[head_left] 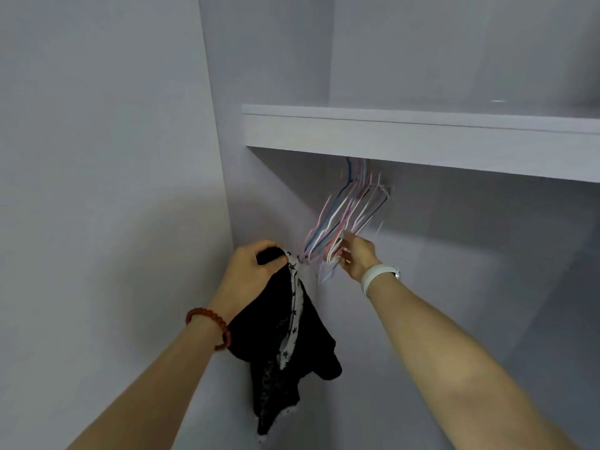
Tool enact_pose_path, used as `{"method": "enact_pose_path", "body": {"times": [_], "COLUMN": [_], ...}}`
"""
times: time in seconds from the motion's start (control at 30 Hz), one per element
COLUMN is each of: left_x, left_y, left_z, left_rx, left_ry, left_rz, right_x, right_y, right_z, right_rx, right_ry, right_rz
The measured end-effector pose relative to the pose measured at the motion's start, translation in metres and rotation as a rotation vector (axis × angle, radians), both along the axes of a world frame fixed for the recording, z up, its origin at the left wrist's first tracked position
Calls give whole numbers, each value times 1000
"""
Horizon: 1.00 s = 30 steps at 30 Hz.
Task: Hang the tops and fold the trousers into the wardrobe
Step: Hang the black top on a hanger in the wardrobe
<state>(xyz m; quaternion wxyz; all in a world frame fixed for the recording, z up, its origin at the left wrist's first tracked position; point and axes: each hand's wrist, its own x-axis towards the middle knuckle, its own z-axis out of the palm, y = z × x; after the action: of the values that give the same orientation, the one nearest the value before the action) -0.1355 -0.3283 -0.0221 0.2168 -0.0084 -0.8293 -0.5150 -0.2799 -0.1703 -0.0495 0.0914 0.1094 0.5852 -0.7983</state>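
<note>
Two bare forearms reach up from the lower edge into a pale grey wardrobe (422, 241). At about eight o'clock, a red bead bracelet (211, 326) circles the left wrist. Above it, the left hand (251, 271) is clenched around the bunched top edge of a black garment (292, 349) with a white star-patterned strip; the cloth hangs down from the fist toward six o'clock, just in front of the wardrobe's inner side wall. Right of centre, the right hand (357, 256), with a white watch band (373, 279) on its wrist, grasps the lower end of a blurred bunch of thin hangers (347, 216) in pink, blue and white. The hangers slant up toward one o'clock and disappear beneath a shelf (422, 138) that runs across to three o'clock. What they hang from is hidden behind the shelf's front edge.
</note>
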Motion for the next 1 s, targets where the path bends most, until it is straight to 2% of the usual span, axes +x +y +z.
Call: {"method": "enact_pose_path", "body": {"times": [0.17,0.37,0.53,0.67,0.83,0.9,1.0], "left_x": [0,12,21,28,35,38,43], "left_y": [3,12,22,31,53,60,72], "left_z": [-3,-9,-16,-27,-35,-31,-29], "left_rx": [5,12,-179,-235,-254,-250,-270], "left_ry": [-4,-43,-107,-155,-254,-287,-306], "left_rz": [-1,-4,-16,-34,-27,-58,-111], "right_x": [-11,0,30,79,146,152,144], "right_y": [5,35,71,99,138,148,165], "right_z": [6,15,25,1,-62,-78,-95], "right_rx": [65,33,49,0,-32,-32,79], "right_ry": [3,122,183,129,105,46,-147], "right_rz": [-20,-38,-12,120,250,211,-33]}}
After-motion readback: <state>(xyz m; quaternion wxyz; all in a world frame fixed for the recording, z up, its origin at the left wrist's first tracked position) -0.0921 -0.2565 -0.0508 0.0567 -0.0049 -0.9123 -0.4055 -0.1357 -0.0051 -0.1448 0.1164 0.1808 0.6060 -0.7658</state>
